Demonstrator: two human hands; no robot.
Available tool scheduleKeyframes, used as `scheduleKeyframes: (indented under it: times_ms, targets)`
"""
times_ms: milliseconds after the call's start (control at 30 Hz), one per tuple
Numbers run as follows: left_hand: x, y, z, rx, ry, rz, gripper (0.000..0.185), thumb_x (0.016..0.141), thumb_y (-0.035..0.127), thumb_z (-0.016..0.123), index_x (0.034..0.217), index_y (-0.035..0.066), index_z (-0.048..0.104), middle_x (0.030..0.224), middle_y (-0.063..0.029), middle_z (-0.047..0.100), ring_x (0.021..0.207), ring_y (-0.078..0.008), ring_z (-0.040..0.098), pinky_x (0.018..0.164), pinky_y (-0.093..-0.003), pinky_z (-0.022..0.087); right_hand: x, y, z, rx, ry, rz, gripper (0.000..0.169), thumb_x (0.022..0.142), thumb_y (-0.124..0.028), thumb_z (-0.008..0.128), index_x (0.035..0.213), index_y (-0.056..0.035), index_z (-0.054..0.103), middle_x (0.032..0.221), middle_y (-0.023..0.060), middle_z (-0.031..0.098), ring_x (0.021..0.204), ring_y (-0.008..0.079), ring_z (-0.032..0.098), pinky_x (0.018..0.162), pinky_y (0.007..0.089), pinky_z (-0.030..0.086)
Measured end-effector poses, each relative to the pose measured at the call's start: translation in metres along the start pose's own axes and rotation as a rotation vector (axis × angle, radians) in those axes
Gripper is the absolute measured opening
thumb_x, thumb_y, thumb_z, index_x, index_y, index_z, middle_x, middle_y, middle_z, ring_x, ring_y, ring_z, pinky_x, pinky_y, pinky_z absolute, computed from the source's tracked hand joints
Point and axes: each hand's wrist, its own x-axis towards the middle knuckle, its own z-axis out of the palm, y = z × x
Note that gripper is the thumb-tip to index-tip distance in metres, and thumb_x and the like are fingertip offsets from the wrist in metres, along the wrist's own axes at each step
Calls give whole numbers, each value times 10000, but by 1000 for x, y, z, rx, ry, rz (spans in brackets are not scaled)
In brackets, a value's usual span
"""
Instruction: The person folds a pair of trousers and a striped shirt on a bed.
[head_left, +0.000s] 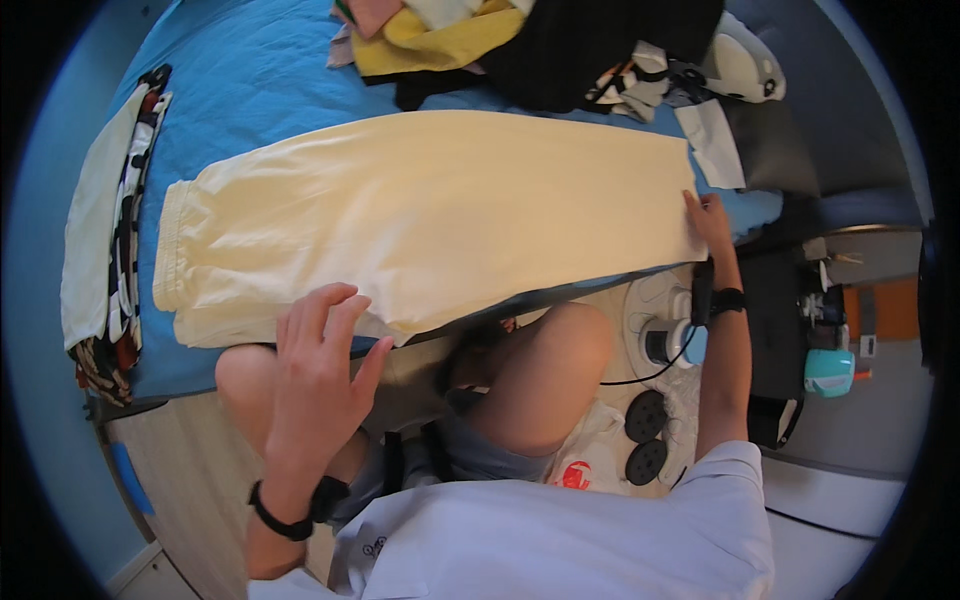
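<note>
Pale yellow trousers (450, 217) with an elastic waistband lie lengthwise across a blue bed sheet (240, 90), the waistband at the left and the leg hem at the right. My left hand (322, 360) is over the near edge of the trousers, fingers apart, holding nothing. At the right end, my right hand (707, 221) has its thumb and fingers at the hem, seemingly pinching the cloth. Slight creases run across the fabric near the waistband.
Folded clothes (105, 225) are stacked at the bed's left edge. A heap of clothes (442, 37) lies at the far side, beside a white plush-like object (742, 60). Below the bed's near edge, round black discs (645, 416), a white tub (667, 343) and a plastic bag (596, 450) are on the floor.
</note>
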Motion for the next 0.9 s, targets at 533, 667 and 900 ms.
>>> scheduleKeyframes:
  times_ms: [533,667,900]
  targets:
    - [-10,5,87,21,224,3,395,776,-39,704,1141,88,623,1231,-79,636,1237,-270,571,1072,-437,295,-100,11,-28,935,-199,285,314,930,-292,774,1034,-50,603,893,34,667,712,111,596,617,272,479]
    - [-7,11,97,54,295,-60,336,756,-50,694,1052,94,624,1228,-70,628,1239,-263,563,1051,-427,288,-112,4,-21,1136,-184,390,274,945,-244,764,1053,-58,594,872,39,671,690,133,612,608,285,501]
    - [2,17,111,92,413,-188,283,727,-82,677,920,103,583,1216,-49,624,1216,-260,563,1025,-432,280,-109,11,-12,1476,-238,498,203,954,-158,746,1043,-14,634,812,23,653,638,99,571,521,237,434]
